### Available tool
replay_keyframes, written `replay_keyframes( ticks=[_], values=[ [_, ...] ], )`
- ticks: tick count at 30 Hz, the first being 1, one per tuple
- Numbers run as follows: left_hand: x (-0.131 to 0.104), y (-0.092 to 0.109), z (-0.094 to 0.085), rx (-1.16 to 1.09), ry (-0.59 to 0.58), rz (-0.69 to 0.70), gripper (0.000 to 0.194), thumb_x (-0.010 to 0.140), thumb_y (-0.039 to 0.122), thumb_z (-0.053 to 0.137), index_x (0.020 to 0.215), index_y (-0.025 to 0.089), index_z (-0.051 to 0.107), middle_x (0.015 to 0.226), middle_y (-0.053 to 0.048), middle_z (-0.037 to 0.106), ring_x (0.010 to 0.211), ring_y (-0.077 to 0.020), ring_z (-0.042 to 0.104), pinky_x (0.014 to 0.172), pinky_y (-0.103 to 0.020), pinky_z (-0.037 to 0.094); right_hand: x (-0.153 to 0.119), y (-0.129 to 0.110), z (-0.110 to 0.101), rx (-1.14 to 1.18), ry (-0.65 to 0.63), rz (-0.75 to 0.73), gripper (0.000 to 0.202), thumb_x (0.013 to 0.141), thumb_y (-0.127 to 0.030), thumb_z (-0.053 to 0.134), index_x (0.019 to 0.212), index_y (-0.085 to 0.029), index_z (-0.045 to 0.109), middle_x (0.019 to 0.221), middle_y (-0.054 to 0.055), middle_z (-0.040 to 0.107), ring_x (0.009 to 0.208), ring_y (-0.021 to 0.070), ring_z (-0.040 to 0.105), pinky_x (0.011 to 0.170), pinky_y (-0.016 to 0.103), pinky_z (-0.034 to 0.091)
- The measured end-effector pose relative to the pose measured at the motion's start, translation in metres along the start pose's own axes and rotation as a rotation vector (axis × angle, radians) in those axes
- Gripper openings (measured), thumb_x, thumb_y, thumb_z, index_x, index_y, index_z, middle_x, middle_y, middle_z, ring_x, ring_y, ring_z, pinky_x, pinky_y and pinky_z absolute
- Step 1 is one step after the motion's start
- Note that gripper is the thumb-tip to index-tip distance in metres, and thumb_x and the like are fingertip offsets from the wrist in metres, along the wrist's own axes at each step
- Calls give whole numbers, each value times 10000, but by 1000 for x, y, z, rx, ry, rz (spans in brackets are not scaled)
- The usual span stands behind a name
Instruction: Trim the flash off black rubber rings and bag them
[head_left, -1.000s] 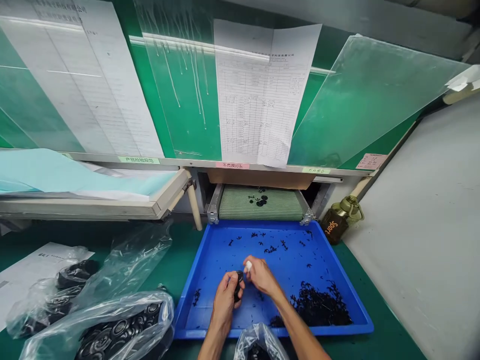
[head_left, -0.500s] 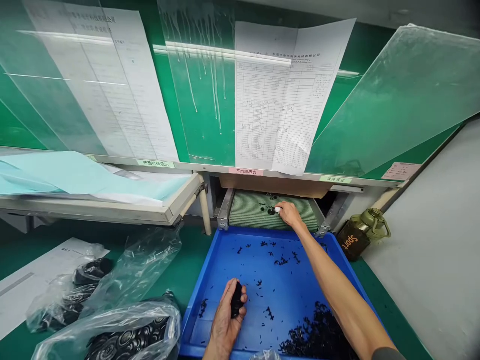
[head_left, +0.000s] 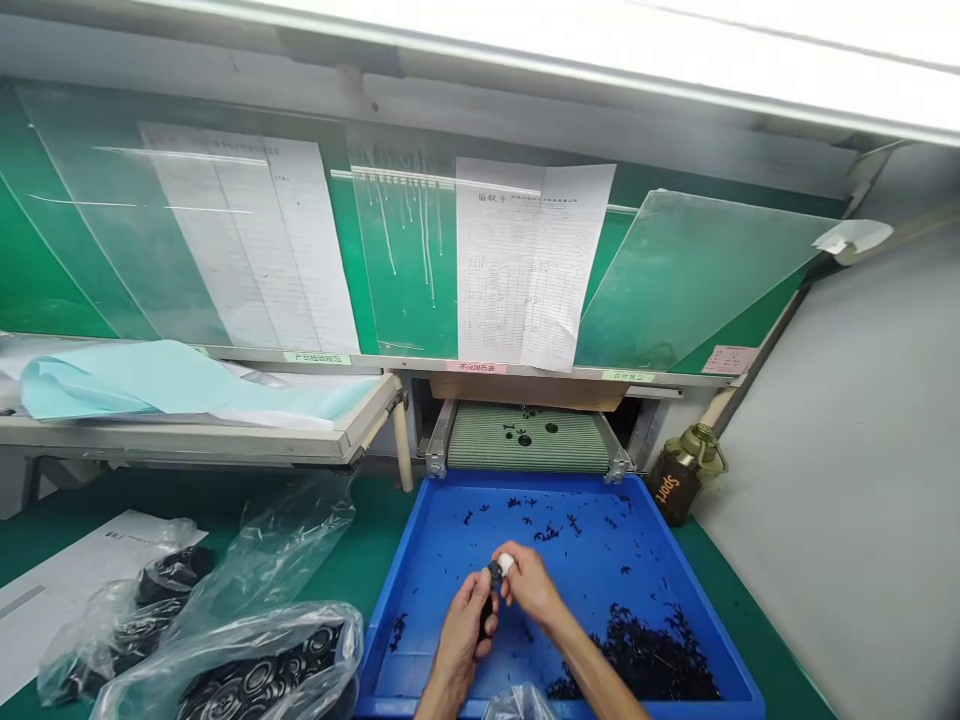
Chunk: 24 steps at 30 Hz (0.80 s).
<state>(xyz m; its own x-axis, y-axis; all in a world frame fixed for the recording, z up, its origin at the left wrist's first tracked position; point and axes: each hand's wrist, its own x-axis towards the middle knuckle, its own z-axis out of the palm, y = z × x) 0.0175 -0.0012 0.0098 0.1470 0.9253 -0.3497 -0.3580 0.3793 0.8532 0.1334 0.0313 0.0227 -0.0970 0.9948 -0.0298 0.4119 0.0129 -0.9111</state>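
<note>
Over the blue tray point(head_left: 442, 560), my left hand point(head_left: 459, 625) is wrapped round a stack of black round parts point(head_left: 485, 618). My right hand point(head_left: 531, 585) meets it at the top of the stack, its fingers pinched on a small black round part point(head_left: 495, 571). Something white, like a finger cover point(head_left: 506, 563), sits at the right fingertips. Small black scraps point(head_left: 551, 533) are scattered over the tray, with a dense black heap point(head_left: 645, 655) at its near right. Behind the tray, several black round parts point(head_left: 524, 440) lie on the green conveyor belt point(head_left: 480, 455).
At the left, an open clear bag point(head_left: 341, 640) holds black rings, beside a smaller bag point(head_left: 161, 610) on white paper. A raised shelf point(head_left: 330, 440) juts out above the bench. A dark bottle point(head_left: 675, 485) stands by the right wall.
My right hand has come back from the conveyor belt to my left hand over the tray. The left hand keeps its black stack. The view has tilted up.
</note>
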Motion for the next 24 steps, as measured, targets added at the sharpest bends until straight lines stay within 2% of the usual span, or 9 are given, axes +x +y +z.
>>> replay_keyframes(
  ticks=[3, 7, 10, 16, 18, 20, 22, 24],
  values=[
    [-2, -5, -1, 77, 20, 29, 419, 655, 568, 628, 671, 191, 446, 542, 65, 468, 372, -31, 321, 329, -133, 103, -22, 0, 5, 22, -78, -63, 371, 704, -68, 340, 920, -167, 625, 528, -41, 571, 442, 85, 555, 486, 174, 452],
    [-5, -5, 0, 148, -13, -11, 404, 674, 580, 581, 677, 202, 440, 508, 71, 454, 351, -39, 304, 332, -145, 82, -28, -2, -12, 62, -178, -62, 300, 699, -111, 402, 899, -150, 622, 563, -33, 576, 452, 90, 547, 456, 180, 447],
    [-6, -5, 3, 182, 21, -44, 412, 674, 601, 563, 703, 208, 444, 490, 79, 433, 344, -44, 304, 337, -147, 102, -27, -1, -17, 43, -168, -11, 250, 705, -135, 410, 846, -137, 616, 503, -50, 520, 407, 84, 503, 412, 172, 411],
    [-5, -9, 3, 185, 30, 13, 442, 631, 597, 613, 649, 199, 421, 473, 88, 398, 345, -33, 278, 325, -143, 137, -24, 3, -7, -88, -158, 19, 266, 741, -91, 346, 820, -145, 593, 463, -62, 474, 404, 79, 474, 415, 161, 352],
    [-5, -8, 1, 97, 34, 33, 423, 641, 572, 627, 657, 197, 432, 494, 81, 416, 354, -38, 296, 309, -147, 161, -15, 0, -15, -166, -164, -5, 287, 727, -61, 357, 817, -167, 607, 496, -50, 521, 444, 90, 512, 465, 176, 380],
    [-5, -4, -2, -73, 46, 47, 386, 666, 525, 643, 673, 196, 441, 531, 73, 433, 372, -44, 319, 301, -154, 197, 3, -7, -32, -260, -108, -45, 302, 712, -38, 390, 830, -192, 622, 646, -15, 605, 586, 110, 575, 569, 201, 411],
    [-5, 2, -5, -267, 61, 35, 340, 685, 453, 667, 682, 189, 453, 557, 69, 435, 396, -44, 347, 321, -159, 263, 32, -17, -54, -352, 26, -77, 332, 724, -36, 408, 909, -210, 621, 903, 33, 626, 810, 146, 588, 693, 234, 409],
    [-5, 7, -8, -419, 76, -7, 277, 698, 368, 680, 697, 175, 482, 570, 65, 435, 416, -38, 373, 360, -161, 325, 67, -27, -75, -421, 175, -81, 352, 777, -68, 394, 1028, -214, 593, 1063, 73, 575, 951, 177, 551, 769, 264, 391]
  ],
)
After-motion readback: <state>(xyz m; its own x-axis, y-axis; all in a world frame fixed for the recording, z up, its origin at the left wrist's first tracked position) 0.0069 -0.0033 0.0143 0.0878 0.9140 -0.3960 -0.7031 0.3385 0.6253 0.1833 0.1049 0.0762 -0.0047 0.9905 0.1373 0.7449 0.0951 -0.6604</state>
